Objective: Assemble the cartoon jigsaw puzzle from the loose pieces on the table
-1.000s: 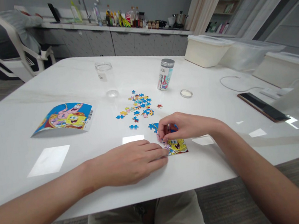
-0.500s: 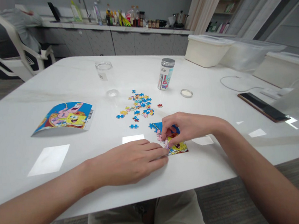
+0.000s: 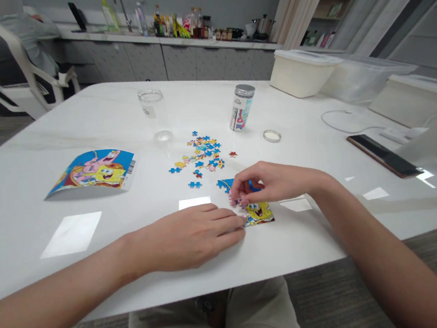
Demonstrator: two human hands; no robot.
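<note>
A partly joined jigsaw puzzle [image 3: 261, 213] with a yellow cartoon figure lies near the table's front edge. My left hand [image 3: 197, 236] rests flat with fingers stretched, its fingertips at the puzzle's lower left edge. Over the puzzle's left side, my right hand [image 3: 262, 184] is closed in a pinch on a small pinkish puzzle piece, mostly hidden by the fingertips. Loose puzzle pieces [image 3: 205, 149] are scattered just beyond the hands. To the left is a curled picture sheet [image 3: 99, 172] showing a pink and a yellow cartoon figure.
Behind the pieces stand a clear jar [image 3: 153, 113] and a lidded printed canister [image 3: 241, 107], with a round lid [image 3: 272, 136] beside it. Rightward are a dark phone-like object [image 3: 383, 155], a white cable and storage boxes [image 3: 303, 73]. A person sits at the far left.
My right hand has shifted slightly up and left, uncovering more of the yellow figure. My left hand stays in place.
</note>
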